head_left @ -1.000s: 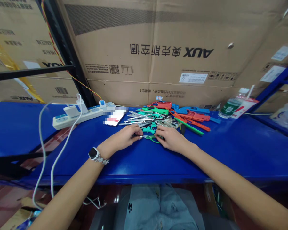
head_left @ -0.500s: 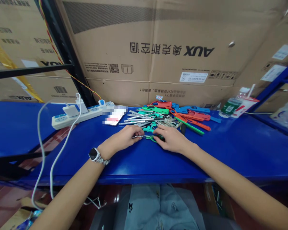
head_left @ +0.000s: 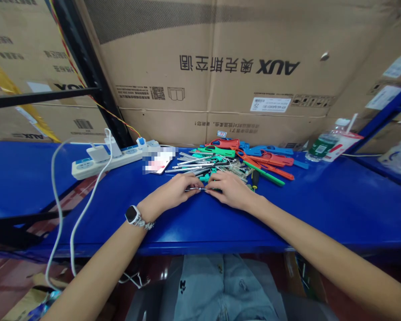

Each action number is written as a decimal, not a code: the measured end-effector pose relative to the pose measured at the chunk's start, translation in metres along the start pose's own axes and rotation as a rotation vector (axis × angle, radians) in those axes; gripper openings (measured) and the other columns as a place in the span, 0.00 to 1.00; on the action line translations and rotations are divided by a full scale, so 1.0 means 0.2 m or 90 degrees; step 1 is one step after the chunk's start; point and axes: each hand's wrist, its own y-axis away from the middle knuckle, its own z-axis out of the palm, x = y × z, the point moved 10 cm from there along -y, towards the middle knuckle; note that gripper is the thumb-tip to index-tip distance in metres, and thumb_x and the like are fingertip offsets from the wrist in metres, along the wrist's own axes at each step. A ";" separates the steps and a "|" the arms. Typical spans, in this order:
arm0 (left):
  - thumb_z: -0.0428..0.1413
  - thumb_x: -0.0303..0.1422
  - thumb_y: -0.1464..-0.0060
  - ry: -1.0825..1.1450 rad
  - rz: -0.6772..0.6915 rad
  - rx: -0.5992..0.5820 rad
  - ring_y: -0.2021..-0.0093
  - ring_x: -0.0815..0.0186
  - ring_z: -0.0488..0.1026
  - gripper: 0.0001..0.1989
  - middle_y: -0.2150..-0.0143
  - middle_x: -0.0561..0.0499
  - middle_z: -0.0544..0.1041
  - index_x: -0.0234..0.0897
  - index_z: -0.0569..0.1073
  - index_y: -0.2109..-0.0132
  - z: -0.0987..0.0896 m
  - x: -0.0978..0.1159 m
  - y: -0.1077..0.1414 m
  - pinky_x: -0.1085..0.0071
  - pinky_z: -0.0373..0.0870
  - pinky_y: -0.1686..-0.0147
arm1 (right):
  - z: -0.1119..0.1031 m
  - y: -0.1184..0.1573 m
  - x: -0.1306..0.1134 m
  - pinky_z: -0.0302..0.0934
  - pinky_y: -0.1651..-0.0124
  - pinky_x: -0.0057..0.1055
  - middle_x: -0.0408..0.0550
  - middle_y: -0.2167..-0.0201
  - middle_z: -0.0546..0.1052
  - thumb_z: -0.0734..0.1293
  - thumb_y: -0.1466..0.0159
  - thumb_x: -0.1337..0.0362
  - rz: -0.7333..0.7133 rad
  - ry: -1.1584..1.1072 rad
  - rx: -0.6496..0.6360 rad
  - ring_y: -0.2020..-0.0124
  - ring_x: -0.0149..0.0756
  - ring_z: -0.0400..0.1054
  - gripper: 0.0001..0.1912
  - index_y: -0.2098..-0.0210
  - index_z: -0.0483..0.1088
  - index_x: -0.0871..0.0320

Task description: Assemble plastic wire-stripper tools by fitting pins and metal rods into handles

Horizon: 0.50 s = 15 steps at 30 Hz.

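Observation:
My left hand [head_left: 184, 189] is closed in a pinch on a thin metal rod [head_left: 199, 189], held level just above the table. From the other side, the fingertips of my right hand [head_left: 229, 188] close on the rod's right end, and the fingers hide what else they may hold. Behind the hands lies a heap of metal tubes [head_left: 192, 166] mixed with teal and clear plastic parts. Orange and blue lighter casings [head_left: 274, 159] are piled at the back right, with a green casing [head_left: 222, 152] among them. A black and yellow screwdriver [head_left: 255, 178] lies beside my right hand.
To the left a white power strip [head_left: 123, 157] with plugs and cables lies near a phone [head_left: 163, 161]. A water bottle [head_left: 321, 147] and a cup [head_left: 341, 146] stand at the back right of the blue table [head_left: 321, 214]. Large cardboard boxes [head_left: 153, 44] rise behind it.
My right hand has shifted left, so its fingertips are now close to my left hand's. The green part seen between the hands is now mostly covered, and the screwdriver shows more.

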 end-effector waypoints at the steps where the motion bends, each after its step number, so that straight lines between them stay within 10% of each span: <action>1: 0.55 0.28 0.35 -0.006 0.000 0.000 0.58 0.62 0.77 0.09 0.55 0.44 0.79 0.36 0.80 0.53 0.00 0.00 0.00 0.65 0.73 0.56 | 0.00 0.01 0.00 0.57 0.56 0.35 0.49 0.61 0.79 0.66 0.28 0.64 -0.005 -0.008 0.009 0.60 0.37 0.69 0.08 0.60 0.79 0.57; 15: 0.60 0.30 0.40 -0.019 -0.026 0.001 0.63 0.65 0.75 0.04 0.58 0.47 0.77 0.35 0.78 0.58 -0.01 -0.02 0.00 0.68 0.72 0.62 | -0.03 0.04 0.01 0.64 0.54 0.34 0.50 0.59 0.79 0.67 0.29 0.65 0.004 -0.115 0.049 0.59 0.37 0.72 0.09 0.60 0.80 0.58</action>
